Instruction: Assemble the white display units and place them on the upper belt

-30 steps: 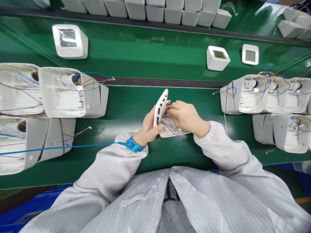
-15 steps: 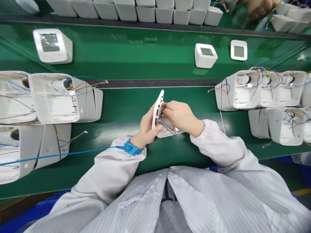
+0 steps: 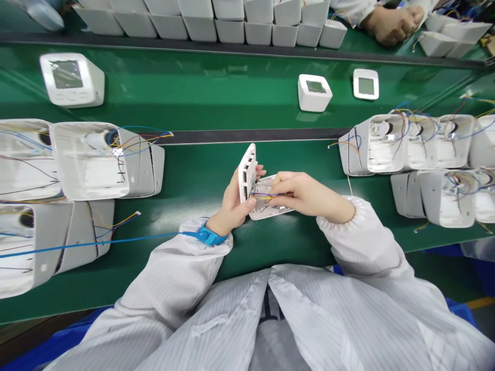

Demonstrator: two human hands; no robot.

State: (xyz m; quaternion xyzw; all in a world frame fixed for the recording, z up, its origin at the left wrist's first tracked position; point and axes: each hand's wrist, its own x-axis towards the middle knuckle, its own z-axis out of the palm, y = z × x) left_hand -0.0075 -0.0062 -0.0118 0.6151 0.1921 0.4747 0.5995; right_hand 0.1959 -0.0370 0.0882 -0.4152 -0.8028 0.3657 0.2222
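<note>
My left hand (image 3: 232, 202) grips a white plastic cover (image 3: 247, 169), holding it tilted on its edge with slots along its side. My right hand (image 3: 301, 193) pinches a small bundle of coloured wires (image 3: 265, 196) that run to the inner side of this cover. Below the wires lies an open white housing (image 3: 266, 211) on the green bench, its far right part hidden under my right hand. Around my left wrist sits a blue wrist strap (image 3: 211, 235) with a blue cord leading off to the left.
Open white housings (image 3: 91, 170) with loose wires stand stacked at the left, and more housings (image 3: 386, 149) stand at the right. Behind a dark rail are white display units (image 3: 315, 93). Another person's hands (image 3: 394, 24) rest at the far top right, near a row of white boxes (image 3: 199, 28).
My right hand has moved right, away from the cover, and now draws the wires out across the housing. The cover in my left hand has turned slightly, and the view has shifted a little.
</note>
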